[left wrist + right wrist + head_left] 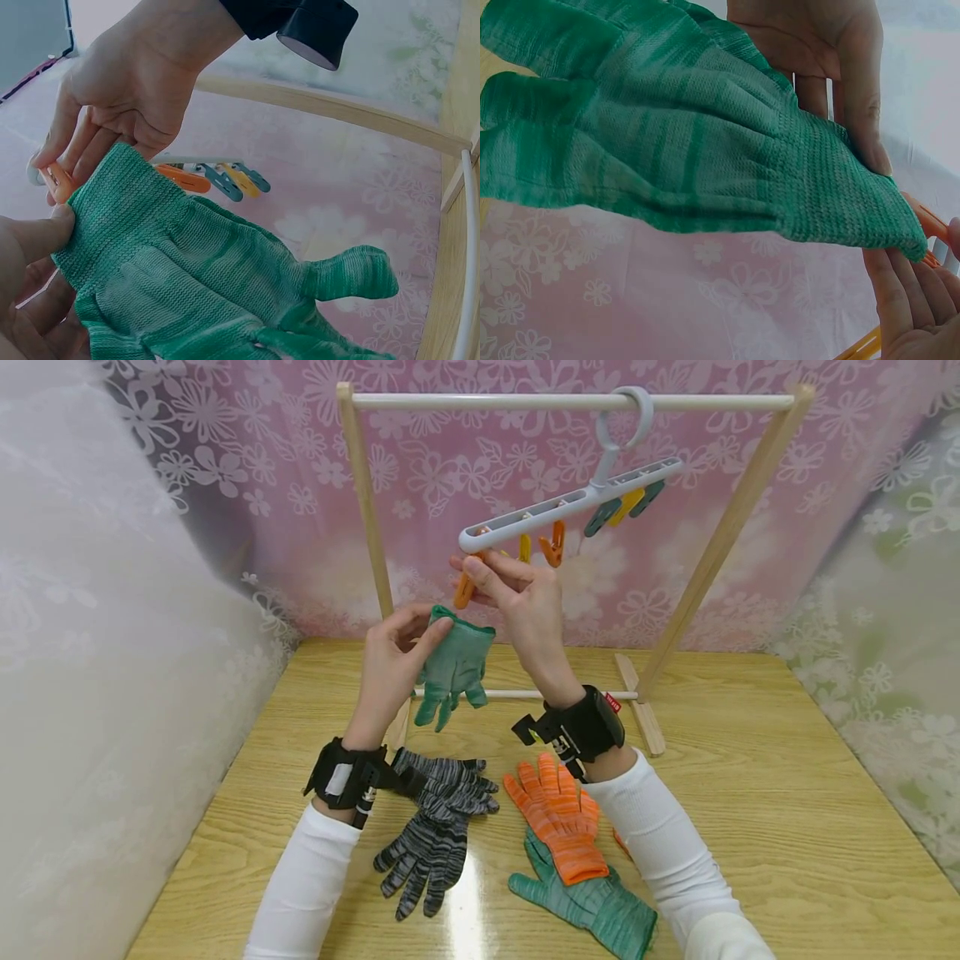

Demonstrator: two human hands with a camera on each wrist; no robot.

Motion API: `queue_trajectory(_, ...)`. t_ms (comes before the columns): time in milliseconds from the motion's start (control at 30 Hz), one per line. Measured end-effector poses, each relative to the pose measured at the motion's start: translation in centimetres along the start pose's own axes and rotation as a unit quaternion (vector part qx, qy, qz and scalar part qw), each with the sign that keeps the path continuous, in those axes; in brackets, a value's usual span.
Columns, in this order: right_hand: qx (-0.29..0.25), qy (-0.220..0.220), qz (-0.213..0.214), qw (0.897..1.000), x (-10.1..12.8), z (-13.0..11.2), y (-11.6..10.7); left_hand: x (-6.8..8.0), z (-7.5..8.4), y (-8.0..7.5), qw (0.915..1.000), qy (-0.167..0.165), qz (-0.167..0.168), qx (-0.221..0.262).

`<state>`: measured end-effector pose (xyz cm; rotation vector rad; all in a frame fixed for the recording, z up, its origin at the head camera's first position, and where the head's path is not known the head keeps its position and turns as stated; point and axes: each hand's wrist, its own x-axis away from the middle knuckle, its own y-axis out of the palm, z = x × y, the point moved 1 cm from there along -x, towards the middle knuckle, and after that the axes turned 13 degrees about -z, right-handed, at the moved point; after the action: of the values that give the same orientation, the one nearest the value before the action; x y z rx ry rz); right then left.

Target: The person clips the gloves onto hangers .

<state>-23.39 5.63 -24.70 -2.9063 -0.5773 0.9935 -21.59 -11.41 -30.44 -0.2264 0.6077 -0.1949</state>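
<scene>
The wood-grained counter [787, 810] bore black-and-grey gloves [431, 852] near left, an orange glove [558, 827] overlapping a green glove [588, 910] to their right, and a wooden rack [720, 550] farther back.

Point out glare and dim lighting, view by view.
Head view: bright glare streaks the table beside the grey gloves; left wrist view: dimmer than the head view, knit clear on the green glove; right wrist view: also dim, upper right washed out white.
</scene>
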Motion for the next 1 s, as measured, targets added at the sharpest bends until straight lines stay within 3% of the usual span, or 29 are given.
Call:
queue_trajectory(300, -0.003, 0.000, 0.000, 1.000, 0.1, 0.0, 0.0, -0.8, 0.3, 0.2, 0.9997, 0.005, 0.023, 0.005)
queue_trajectory(1000, -0.019, -0.003, -0.001, 1.000, 0.0, 0.0, 0.0, -1.5, 0.3, 0.6, 0.9985, 0.022, 0.034, 0.037)
